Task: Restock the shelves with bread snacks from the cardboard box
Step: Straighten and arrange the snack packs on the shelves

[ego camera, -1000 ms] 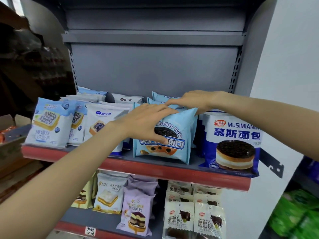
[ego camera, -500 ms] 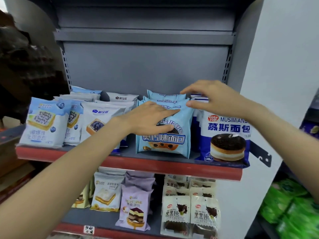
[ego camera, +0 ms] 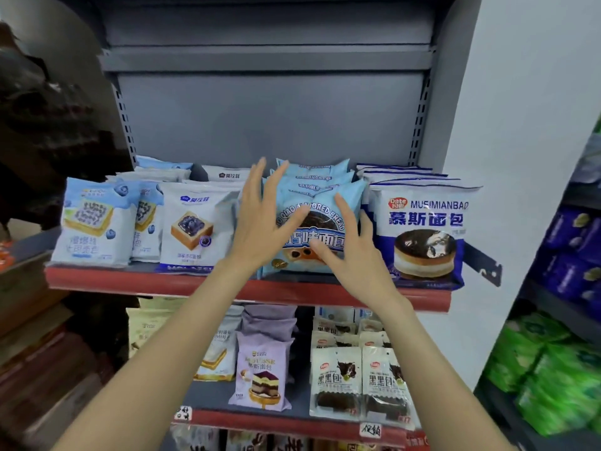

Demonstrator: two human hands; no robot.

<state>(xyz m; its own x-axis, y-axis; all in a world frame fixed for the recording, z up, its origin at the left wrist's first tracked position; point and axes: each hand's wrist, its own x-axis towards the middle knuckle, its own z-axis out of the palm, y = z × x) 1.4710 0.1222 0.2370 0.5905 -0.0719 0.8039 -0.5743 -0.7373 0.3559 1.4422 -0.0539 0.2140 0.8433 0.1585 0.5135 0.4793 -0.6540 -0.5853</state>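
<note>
- Both hands are spread, fingers straight and apart, and hold nothing. The left hand [ego camera: 260,222] is in front of the left edge of the light-blue packs [ego camera: 338,203]. The right hand [ego camera: 349,252] is in front of the lower right of the front pack. I cannot tell whether either touches it.
- The light-blue packs stand upright, several deep, on the upper shelf [ego camera: 130,281], between the blueberry packs [ego camera: 192,229] on the left and the dark-blue packs [ego camera: 422,232] on the right.
- Judgement: this row looks stocked and the hands seem to be squaring it up. The upper shelf reads full across its front.
- The cardboard box is not clearly in view, so what is left to unload cannot be told.
- The lower shelf [ego camera: 292,421] holds purple packs [ego camera: 260,372] and black-bread packs [ego camera: 357,379], with some bare floor beside them.
- Room: neighbours sit close on both sides of the light-blue row, so little sideways slack. The front pack stands near the red shelf lip. Above the packs the shelf bay is open, giving room to lift out and over.
</note>
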